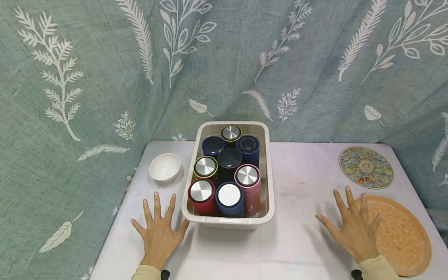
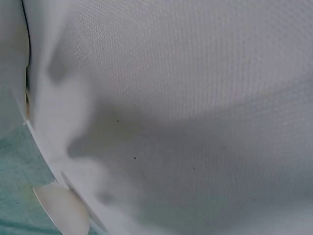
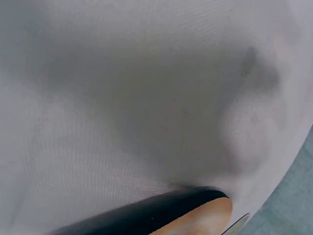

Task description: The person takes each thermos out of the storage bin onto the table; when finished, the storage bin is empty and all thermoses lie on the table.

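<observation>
With fingers spread and nothing held, my left hand [image 1: 159, 235] hovers over the white cloth, near the front left corner of a beige plastic basin [image 1: 225, 221]. My right hand [image 1: 355, 230], fingers also spread, is over the left edge of a round orange-brown mat [image 1: 404, 239]. Several capped cylinders like vacuum flasks stand upright in the basin, among them a red flask [image 1: 201, 192], a pink flask [image 1: 249, 189], a blue flask [image 1: 229, 199] and a black flask [image 1: 229, 158]. Both wrist views show mostly cloth and hand shadows.
A small white bowl [image 1: 165, 167] sits left of the basin; the left wrist view catches the bowl [image 2: 63, 208] too. A round patterned mat [image 1: 366, 167] lies at the back right. Green leaf-print curtain [image 1: 229, 62] hangs behind the table [image 1: 239, 262] and at both sides.
</observation>
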`<state>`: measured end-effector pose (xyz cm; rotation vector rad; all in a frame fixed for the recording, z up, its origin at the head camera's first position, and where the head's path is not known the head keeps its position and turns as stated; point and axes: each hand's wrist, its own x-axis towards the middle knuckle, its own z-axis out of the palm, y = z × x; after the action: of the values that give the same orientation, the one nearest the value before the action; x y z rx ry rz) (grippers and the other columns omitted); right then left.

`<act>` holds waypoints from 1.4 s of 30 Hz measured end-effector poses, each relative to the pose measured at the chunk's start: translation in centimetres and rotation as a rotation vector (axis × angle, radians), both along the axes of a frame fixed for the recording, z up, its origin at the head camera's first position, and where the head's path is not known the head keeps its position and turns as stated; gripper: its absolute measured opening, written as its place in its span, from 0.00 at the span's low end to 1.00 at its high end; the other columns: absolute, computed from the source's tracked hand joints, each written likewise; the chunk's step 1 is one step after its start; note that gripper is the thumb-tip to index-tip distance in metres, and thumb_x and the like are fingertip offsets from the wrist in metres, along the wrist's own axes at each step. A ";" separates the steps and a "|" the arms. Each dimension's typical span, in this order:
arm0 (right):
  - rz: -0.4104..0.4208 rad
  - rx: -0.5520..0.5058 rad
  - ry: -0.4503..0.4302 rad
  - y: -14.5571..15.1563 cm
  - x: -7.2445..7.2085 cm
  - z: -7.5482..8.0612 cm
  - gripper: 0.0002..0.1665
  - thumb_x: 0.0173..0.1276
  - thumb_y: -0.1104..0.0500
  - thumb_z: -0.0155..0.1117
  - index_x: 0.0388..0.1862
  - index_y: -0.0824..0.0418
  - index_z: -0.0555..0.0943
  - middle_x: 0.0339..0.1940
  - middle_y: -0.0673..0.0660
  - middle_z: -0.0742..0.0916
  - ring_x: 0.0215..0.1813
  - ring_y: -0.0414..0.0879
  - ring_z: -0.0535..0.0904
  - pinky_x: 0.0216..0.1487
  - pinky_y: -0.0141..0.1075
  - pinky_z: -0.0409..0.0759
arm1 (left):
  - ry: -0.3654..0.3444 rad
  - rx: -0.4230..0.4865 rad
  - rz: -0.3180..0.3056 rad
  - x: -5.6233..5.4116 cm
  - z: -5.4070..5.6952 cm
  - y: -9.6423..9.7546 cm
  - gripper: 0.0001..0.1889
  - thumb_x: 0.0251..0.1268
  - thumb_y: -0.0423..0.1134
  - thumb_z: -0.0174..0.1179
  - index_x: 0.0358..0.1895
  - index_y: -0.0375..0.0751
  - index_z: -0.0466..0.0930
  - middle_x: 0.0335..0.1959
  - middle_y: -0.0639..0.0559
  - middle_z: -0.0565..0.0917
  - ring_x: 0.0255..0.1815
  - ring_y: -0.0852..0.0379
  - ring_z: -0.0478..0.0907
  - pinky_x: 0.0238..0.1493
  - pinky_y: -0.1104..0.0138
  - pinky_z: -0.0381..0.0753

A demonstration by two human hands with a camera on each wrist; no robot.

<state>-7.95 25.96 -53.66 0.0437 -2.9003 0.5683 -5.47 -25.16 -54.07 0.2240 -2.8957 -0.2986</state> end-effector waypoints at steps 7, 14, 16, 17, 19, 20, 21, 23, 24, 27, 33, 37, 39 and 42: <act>0.095 -0.204 0.030 -1.5 0.1 2.5 0.36 0.69 0.44 0.67 0.70 0.61 0.74 0.71 0.67 0.77 0.68 0.71 0.73 0.63 0.70 0.69 | 0.109 0.247 0.038 -0.2 1.8 0.7 0.37 0.64 0.47 0.65 0.76 0.51 0.65 0.67 0.36 0.78 0.70 0.32 0.70 0.67 0.28 0.62; 0.255 -0.602 -0.105 -5.9 -0.6 8.9 0.11 0.73 0.56 0.64 0.50 0.57 0.85 0.35 0.55 0.91 0.34 0.36 0.86 0.39 0.32 0.86 | 0.109 0.977 -0.042 -1.0 5.6 2.0 0.21 0.72 0.31 0.58 0.66 0.44 0.77 0.34 0.50 0.88 0.34 0.59 0.87 0.38 0.68 0.88; 0.299 -0.686 -0.140 -7.6 -1.3 10.2 0.13 0.72 0.57 0.66 0.53 0.58 0.84 0.38 0.57 0.90 0.36 0.35 0.85 0.40 0.31 0.85 | 0.051 1.140 -0.041 -1.1 6.6 2.2 0.18 0.75 0.36 0.56 0.65 0.45 0.78 0.41 0.55 0.87 0.39 0.62 0.86 0.41 0.70 0.88; 0.316 -0.708 -0.147 -8.5 -1.7 10.8 0.15 0.70 0.57 0.67 0.55 0.58 0.84 0.40 0.57 0.90 0.37 0.36 0.86 0.42 0.31 0.86 | 0.028 1.197 -0.034 -1.1 7.0 2.3 0.17 0.76 0.38 0.55 0.64 0.44 0.79 0.44 0.56 0.86 0.41 0.63 0.86 0.42 0.69 0.88; 0.338 -0.744 -0.143 -10.2 -2.5 11.6 0.20 0.67 0.58 0.70 0.58 0.57 0.82 0.45 0.57 0.89 0.42 0.40 0.86 0.46 0.32 0.86 | -0.006 1.260 -0.014 -1.1 7.6 2.4 0.18 0.77 0.42 0.55 0.65 0.45 0.78 0.49 0.60 0.85 0.45 0.63 0.84 0.43 0.69 0.88; 0.345 -0.751 -0.133 -11.1 -2.9 11.9 0.22 0.66 0.59 0.71 0.59 0.56 0.82 0.48 0.57 0.88 0.46 0.42 0.86 0.48 0.32 0.86 | -0.016 1.274 -0.005 -1.0 7.7 2.5 0.19 0.76 0.43 0.55 0.65 0.45 0.78 0.50 0.61 0.84 0.46 0.63 0.83 0.43 0.69 0.87; 0.354 -0.755 -0.124 -11.8 -3.3 12.1 0.25 0.65 0.59 0.73 0.61 0.56 0.81 0.52 0.57 0.88 0.49 0.44 0.85 0.51 0.34 0.86 | -0.021 1.285 0.005 -1.0 7.9 2.5 0.19 0.76 0.42 0.56 0.65 0.44 0.78 0.49 0.60 0.83 0.46 0.63 0.82 0.43 0.69 0.87; 0.382 -0.773 -0.124 -13.1 -4.1 12.3 0.30 0.62 0.59 0.74 0.64 0.56 0.79 0.58 0.58 0.86 0.56 0.49 0.84 0.57 0.37 0.85 | -0.018 1.304 0.019 -0.9 8.0 2.6 0.19 0.75 0.38 0.57 0.65 0.43 0.78 0.45 0.58 0.82 0.45 0.63 0.81 0.42 0.69 0.87; 0.400 -0.786 -0.134 -13.6 -4.4 12.4 0.32 0.62 0.59 0.75 0.65 0.56 0.78 0.61 0.59 0.84 0.59 0.51 0.83 0.60 0.40 0.85 | -0.017 1.307 0.021 -0.8 8.0 2.6 0.19 0.74 0.36 0.57 0.65 0.43 0.77 0.43 0.58 0.81 0.45 0.64 0.81 0.42 0.69 0.87; 0.464 -0.809 -0.173 -14.7 -5.3 12.3 0.36 0.60 0.59 0.77 0.68 0.57 0.75 0.65 0.59 0.82 0.63 0.54 0.81 0.65 0.43 0.81 | -0.010 1.319 0.008 -0.9 8.0 2.8 0.20 0.72 0.33 0.58 0.65 0.42 0.77 0.40 0.56 0.80 0.44 0.64 0.80 0.42 0.69 0.87; 0.529 -0.819 -0.215 -15.7 -6.4 12.0 0.41 0.56 0.61 0.80 0.69 0.58 0.74 0.66 0.58 0.82 0.66 0.54 0.80 0.69 0.45 0.77 | -0.027 1.359 -0.021 -1.2 7.9 3.0 0.21 0.71 0.31 0.58 0.65 0.41 0.77 0.39 0.55 0.81 0.43 0.64 0.80 0.44 0.69 0.86; 0.543 -0.805 -0.239 -16.1 -6.9 11.8 0.45 0.53 0.59 0.82 0.70 0.58 0.73 0.67 0.58 0.81 0.68 0.55 0.79 0.71 0.45 0.76 | -0.029 1.403 -0.025 -1.3 8.0 3.0 0.21 0.70 0.29 0.58 0.66 0.37 0.76 0.37 0.57 0.80 0.40 0.65 0.80 0.44 0.71 0.85; 0.548 -0.794 -0.251 -16.3 -7.1 11.7 0.46 0.52 0.59 0.82 0.71 0.58 0.72 0.67 0.59 0.81 0.69 0.55 0.78 0.71 0.45 0.75 | -0.027 1.427 -0.026 -1.4 8.0 2.9 0.22 0.70 0.28 0.58 0.66 0.35 0.75 0.36 0.58 0.80 0.39 0.66 0.80 0.43 0.71 0.85; 0.552 -0.778 -0.260 -16.4 -7.3 11.5 0.48 0.51 0.59 0.83 0.71 0.58 0.71 0.68 0.59 0.80 0.69 0.55 0.78 0.72 0.46 0.75 | -0.029 1.448 -0.031 -1.5 8.0 2.9 0.23 0.70 0.28 0.58 0.67 0.34 0.74 0.36 0.58 0.80 0.38 0.66 0.80 0.43 0.72 0.84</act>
<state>-15.23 9.55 -42.12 0.7096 -2.6465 1.8613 -6.93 -22.22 -46.09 0.3662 -2.0923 -2.2661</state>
